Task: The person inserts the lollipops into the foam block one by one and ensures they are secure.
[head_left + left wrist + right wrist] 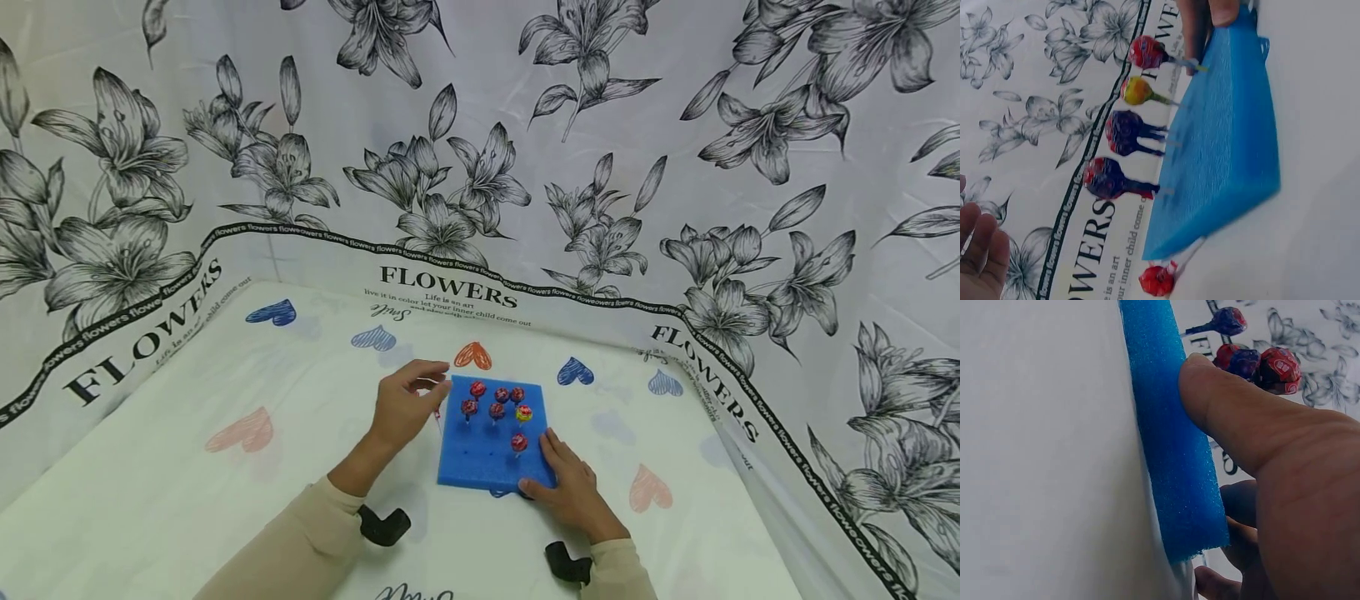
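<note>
A blue foam block (487, 468) lies on the table with several wrapped lollipops standing in it on their sticks. Most are red and dark blue; one yellow lollipop (524, 412) stands near the right side. My right hand (573, 492) holds the block's near right corner, thumb (1200, 394) against the front edge and fingers along the right side. At the far left corner hovers my left hand (405, 406), fingers loosely bent, with nothing visible in them. Beside the block's left edge, below that hand, lies a loose red lollipop (1157, 281).
Small holes (478, 453) show in the front row of the foam. White cloth (322, 400) with printed hearts covers the table. Behind it hangs a flower-printed curtain (450, 275). Black wrist mounts (385, 527) sit under both forearms.
</note>
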A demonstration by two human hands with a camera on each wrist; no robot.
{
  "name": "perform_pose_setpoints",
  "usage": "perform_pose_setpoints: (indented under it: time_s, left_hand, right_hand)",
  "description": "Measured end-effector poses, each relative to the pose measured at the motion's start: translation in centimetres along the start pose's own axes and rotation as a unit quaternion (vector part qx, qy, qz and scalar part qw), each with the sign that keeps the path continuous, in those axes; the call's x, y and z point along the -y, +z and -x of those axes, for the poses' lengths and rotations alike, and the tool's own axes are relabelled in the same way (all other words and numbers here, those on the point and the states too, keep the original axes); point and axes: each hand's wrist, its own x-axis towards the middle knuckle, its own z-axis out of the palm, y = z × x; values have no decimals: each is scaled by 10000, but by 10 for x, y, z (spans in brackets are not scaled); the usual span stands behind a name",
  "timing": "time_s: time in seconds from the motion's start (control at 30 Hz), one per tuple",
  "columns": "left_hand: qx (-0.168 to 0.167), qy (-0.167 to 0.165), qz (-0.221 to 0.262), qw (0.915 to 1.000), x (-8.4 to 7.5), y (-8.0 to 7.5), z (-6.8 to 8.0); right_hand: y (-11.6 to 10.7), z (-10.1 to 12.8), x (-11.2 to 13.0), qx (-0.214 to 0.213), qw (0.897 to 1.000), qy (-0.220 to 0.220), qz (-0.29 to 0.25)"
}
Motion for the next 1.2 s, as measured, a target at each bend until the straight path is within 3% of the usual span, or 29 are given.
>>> perform_pose_setpoints:
  time_s: [0.27, 0.43, 0.9, 1.1, 1.2]
  left_hand:
    - [-243, -347, -227, 9988, 60, -18, -2]
    - [-184, -764, -440, 9959, 80, -24, 2]
    - [-74, -1875, -962, 9775, 110, -33, 4]
    - [414, -2433, -1273, 9607, 119, -31, 5]
    - [692, -2512, -1602, 9521, 126, -30, 9]
  right_hand:
    - [0, 0, 2, -20, 10000, 5, -52]
    - [4, 0, 1, 46, 10000, -9, -53]
    - [0, -3, 4, 13, 9999, 27, 127]
    - [0, -4, 1, -46, 9999, -5, 140]
    - [1, -3, 1, -8, 9999, 18, 123]
